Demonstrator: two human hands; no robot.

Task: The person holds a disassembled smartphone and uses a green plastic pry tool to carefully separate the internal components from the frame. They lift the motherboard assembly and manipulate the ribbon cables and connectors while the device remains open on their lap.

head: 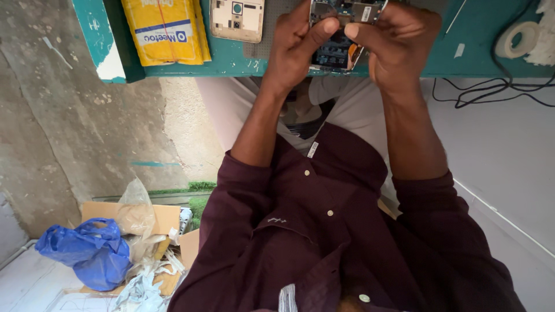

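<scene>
Both my hands hold an opened phone over the teal table at the top middle; its dark circuit board and small parts are exposed. My left hand grips the phone's left side, thumb pressed on the upper part of the board. On the right side my right hand closes around it, thumb meeting the left thumb near the phone's top. The fingers hide the phone's edges. My maroon sleeves and shirt fill the lower middle.
A beige phone back panel and a yellow padded packet lie on the table to the left. A tape roll and black cables are at right. On the floor at lower left are a blue plastic bag and a cardboard box of scraps.
</scene>
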